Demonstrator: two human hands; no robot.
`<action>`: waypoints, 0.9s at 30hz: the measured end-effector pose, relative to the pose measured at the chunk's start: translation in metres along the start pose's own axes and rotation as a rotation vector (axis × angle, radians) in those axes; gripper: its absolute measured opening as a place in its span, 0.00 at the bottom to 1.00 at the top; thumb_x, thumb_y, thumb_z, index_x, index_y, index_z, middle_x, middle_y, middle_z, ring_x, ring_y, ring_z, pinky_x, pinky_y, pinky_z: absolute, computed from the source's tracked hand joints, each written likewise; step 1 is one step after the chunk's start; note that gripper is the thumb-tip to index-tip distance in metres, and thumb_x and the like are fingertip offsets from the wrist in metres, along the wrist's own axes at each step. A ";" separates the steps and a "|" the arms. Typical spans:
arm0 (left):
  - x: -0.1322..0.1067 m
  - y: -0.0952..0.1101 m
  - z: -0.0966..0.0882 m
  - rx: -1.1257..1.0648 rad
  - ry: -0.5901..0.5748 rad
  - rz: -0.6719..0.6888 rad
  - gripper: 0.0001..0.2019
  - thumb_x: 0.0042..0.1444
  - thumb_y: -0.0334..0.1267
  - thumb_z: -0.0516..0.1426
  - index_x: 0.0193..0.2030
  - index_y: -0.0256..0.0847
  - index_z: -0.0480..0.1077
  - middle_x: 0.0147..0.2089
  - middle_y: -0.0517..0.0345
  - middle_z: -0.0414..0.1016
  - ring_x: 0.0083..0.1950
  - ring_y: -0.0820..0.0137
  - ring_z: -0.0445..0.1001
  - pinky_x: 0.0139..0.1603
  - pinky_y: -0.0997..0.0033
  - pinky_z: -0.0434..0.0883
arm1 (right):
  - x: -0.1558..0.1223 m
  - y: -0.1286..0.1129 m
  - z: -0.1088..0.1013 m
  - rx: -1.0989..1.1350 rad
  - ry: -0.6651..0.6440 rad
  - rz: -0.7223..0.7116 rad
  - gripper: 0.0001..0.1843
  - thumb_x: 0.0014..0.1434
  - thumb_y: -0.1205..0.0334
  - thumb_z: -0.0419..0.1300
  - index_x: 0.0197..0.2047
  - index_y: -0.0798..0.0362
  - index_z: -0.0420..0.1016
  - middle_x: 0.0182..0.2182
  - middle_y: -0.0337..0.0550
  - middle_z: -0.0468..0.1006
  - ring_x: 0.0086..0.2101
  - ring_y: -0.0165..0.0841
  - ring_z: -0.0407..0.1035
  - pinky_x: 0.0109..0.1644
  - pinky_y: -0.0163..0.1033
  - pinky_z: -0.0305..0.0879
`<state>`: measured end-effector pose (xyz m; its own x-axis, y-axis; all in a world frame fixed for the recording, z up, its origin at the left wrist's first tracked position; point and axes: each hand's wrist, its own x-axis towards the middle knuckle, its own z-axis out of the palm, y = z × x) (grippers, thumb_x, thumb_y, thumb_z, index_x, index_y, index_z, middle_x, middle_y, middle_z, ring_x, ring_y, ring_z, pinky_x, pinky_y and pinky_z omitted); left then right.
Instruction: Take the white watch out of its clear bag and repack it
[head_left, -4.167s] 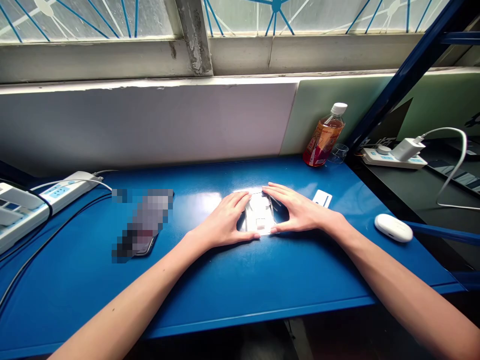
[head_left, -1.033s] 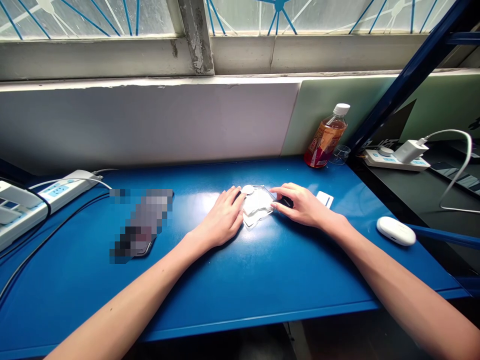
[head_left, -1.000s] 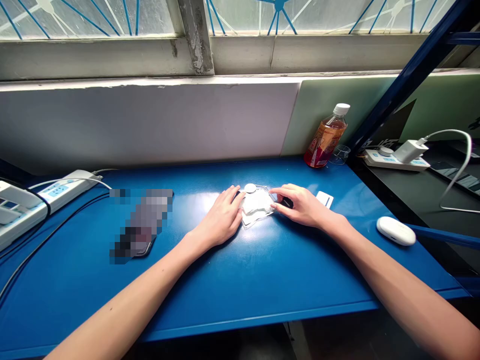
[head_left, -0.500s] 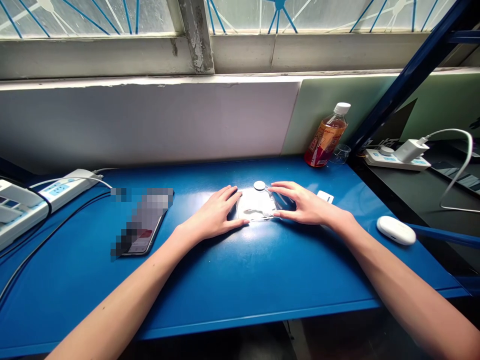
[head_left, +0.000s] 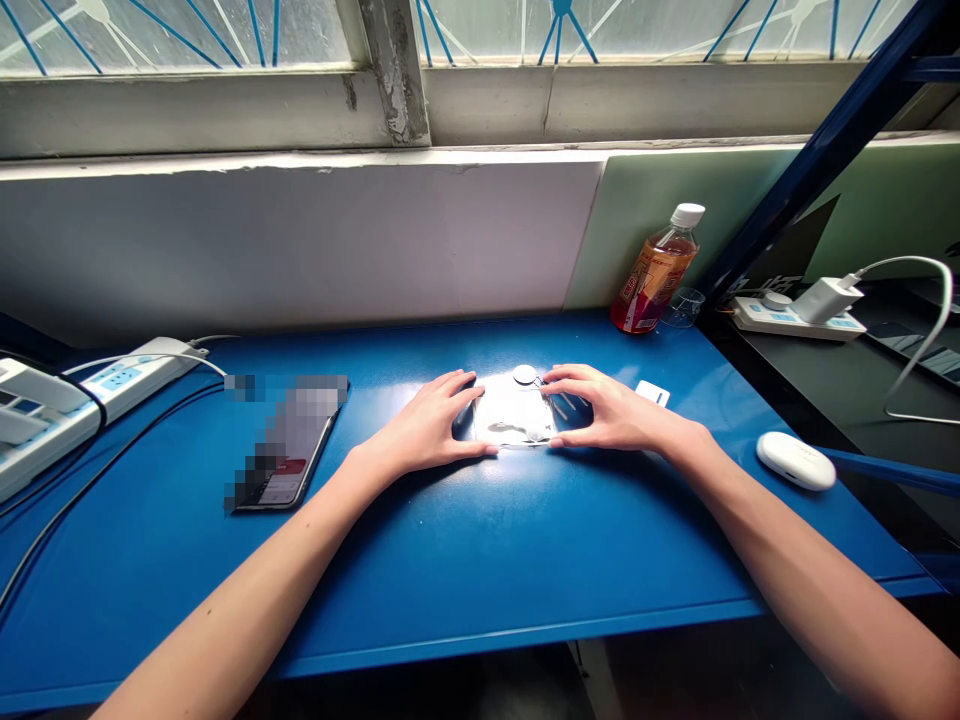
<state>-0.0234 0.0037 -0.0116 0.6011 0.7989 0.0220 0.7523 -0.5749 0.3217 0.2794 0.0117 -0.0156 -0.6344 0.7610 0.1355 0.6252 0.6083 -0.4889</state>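
Blue table (head_left: 450, 560): left hand (head_left: 424, 428) and right hand (head_left: 616, 412), thumbs and fingers spread, at sides of packet (head_left: 514, 412), grip unclear; bottle (head_left: 654, 278) near back right corner.

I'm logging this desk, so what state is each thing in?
Left hand: open, fingers spread
Right hand: open, fingers spread
Shiny packet: lying, glare hides details
Bottle: standing, capped
Phone: face up
White case: closed
Left power strip: plugs inserted
Right power strip: charger inserted
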 end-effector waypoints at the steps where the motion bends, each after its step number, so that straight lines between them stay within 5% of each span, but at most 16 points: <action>1: 0.000 0.000 0.000 0.009 -0.003 0.003 0.46 0.52 0.68 0.59 0.68 0.33 0.63 0.72 0.35 0.56 0.73 0.45 0.54 0.70 0.46 0.57 | 0.000 0.000 0.000 0.001 0.000 -0.004 0.38 0.52 0.39 0.68 0.60 0.51 0.73 0.61 0.55 0.69 0.62 0.49 0.62 0.66 0.55 0.62; 10: 0.000 0.001 0.003 0.032 0.036 0.069 0.43 0.53 0.66 0.59 0.68 0.37 0.64 0.70 0.36 0.61 0.71 0.45 0.58 0.68 0.45 0.60 | 0.000 -0.004 0.000 -0.054 0.068 -0.115 0.37 0.55 0.45 0.67 0.64 0.52 0.68 0.65 0.58 0.64 0.65 0.50 0.58 0.67 0.56 0.59; 27: 0.000 0.005 0.004 -0.034 0.054 0.058 0.41 0.53 0.64 0.62 0.67 0.41 0.64 0.70 0.40 0.62 0.71 0.46 0.58 0.69 0.45 0.59 | 0.000 -0.006 0.004 -0.029 0.039 -0.043 0.37 0.55 0.41 0.65 0.63 0.51 0.70 0.62 0.57 0.68 0.63 0.51 0.61 0.66 0.58 0.61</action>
<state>-0.0191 0.0001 -0.0141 0.6272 0.7733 0.0923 0.7067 -0.6149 0.3499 0.2740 0.0071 -0.0161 -0.6432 0.7420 0.1891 0.6114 0.6464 -0.4565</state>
